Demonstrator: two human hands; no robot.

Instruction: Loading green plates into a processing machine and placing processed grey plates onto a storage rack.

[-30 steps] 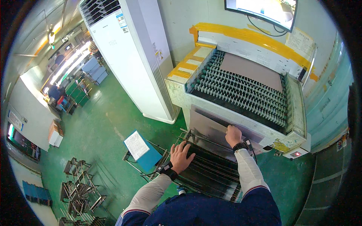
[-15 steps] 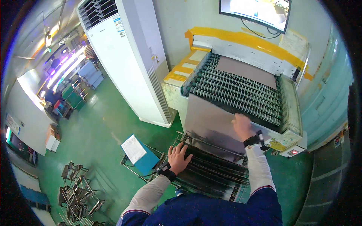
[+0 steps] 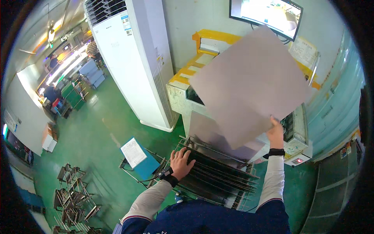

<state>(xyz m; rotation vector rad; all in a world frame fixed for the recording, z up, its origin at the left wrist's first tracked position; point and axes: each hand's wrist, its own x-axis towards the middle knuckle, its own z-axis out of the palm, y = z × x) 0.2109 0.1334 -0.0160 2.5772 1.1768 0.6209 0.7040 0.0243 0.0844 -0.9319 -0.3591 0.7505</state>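
My right hand (image 3: 276, 132) grips a large flat grey-mauve panel (image 3: 253, 84) by its lower right edge. The panel is raised and tilted in front of the roller machine (image 3: 181, 91), hiding most of its rollers. My left hand (image 3: 180, 163) lies with fingers spread on the left end of a rack (image 3: 218, 177) filled with several dark upright panels; whether it touches a panel there is hard to make out. Between rack and machine, another greyish sheet (image 3: 202, 126) slants down, partly covered by the raised panel.
A tall white air conditioner (image 3: 128, 70) stands left of the machine. Left of the rack, a blue board with a paper (image 3: 134, 153) rests on a metal frame. Metal racks (image 3: 74, 191) stand on the green floor. A screen (image 3: 269, 15) hangs on the wall. People sit far left.
My right hand has moved right and now holds a panel up over the machine; before, it was at the machine's front edge without a raised panel. My left hand stays at the rack.
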